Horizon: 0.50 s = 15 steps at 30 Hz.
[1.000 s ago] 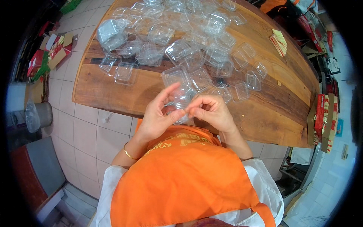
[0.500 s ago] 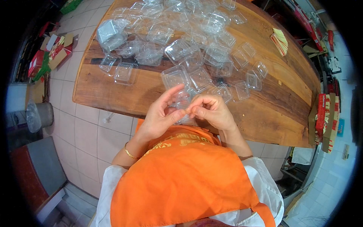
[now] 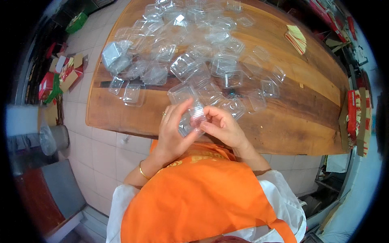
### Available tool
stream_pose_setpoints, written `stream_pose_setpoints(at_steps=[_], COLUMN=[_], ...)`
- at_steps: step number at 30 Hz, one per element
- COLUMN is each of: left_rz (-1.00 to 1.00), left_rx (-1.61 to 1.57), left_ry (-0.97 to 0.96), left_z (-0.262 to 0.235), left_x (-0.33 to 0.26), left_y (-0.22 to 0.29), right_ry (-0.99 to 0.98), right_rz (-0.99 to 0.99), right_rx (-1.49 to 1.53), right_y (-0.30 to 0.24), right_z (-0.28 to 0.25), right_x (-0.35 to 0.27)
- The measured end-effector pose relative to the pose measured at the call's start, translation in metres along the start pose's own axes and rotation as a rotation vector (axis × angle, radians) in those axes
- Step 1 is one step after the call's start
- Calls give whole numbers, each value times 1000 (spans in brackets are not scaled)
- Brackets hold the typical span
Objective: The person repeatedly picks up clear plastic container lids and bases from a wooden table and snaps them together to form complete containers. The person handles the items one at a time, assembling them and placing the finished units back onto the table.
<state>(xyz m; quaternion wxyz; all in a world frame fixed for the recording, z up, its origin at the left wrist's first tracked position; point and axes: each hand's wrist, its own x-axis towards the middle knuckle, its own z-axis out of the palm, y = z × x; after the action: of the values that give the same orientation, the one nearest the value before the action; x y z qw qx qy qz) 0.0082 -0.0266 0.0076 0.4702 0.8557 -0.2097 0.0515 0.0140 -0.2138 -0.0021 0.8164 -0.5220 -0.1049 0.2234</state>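
Note:
At the near edge of the wooden table (image 3: 283, 131), both my hands are around a clear plastic clamshell container (image 3: 197, 114). My left hand (image 3: 172, 129) has its fingers behind the container and its thumb toward me. On the other side my right hand (image 3: 223, 127) grips the container's edge between thumb and bent fingers. Part of the container is hidden by the fingers. Just beyond lie more clear containers (image 3: 180, 93), some opened out, overlapping one another.
A large heap of clear containers (image 3: 154, 52) spreads over the far and left table. Paper slips (image 3: 296, 39) lie at the far right. Cartons (image 3: 354, 117) stand by the right edge, and an open carton (image 3: 71, 73) sits on the floor at left.
My fingertips were pinched close together; now the hands are slightly apart with the container between them. The right thumb has come onto its edge. The view has shifted slightly.

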Motion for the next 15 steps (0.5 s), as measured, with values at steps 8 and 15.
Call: stream_pose_setpoints(at_steps=[8,15], left_rz=[41,-61], left_rx=[71,305], left_ry=[127,212], left_z=[0,-2], left_x=[21,20], left_y=[11,-64], right_ry=[187,372], right_rz=[-121,-452], right_rx=[-18,262], right_y=[-8,-75], right_z=[-28,-128], right_x=[-3,48])
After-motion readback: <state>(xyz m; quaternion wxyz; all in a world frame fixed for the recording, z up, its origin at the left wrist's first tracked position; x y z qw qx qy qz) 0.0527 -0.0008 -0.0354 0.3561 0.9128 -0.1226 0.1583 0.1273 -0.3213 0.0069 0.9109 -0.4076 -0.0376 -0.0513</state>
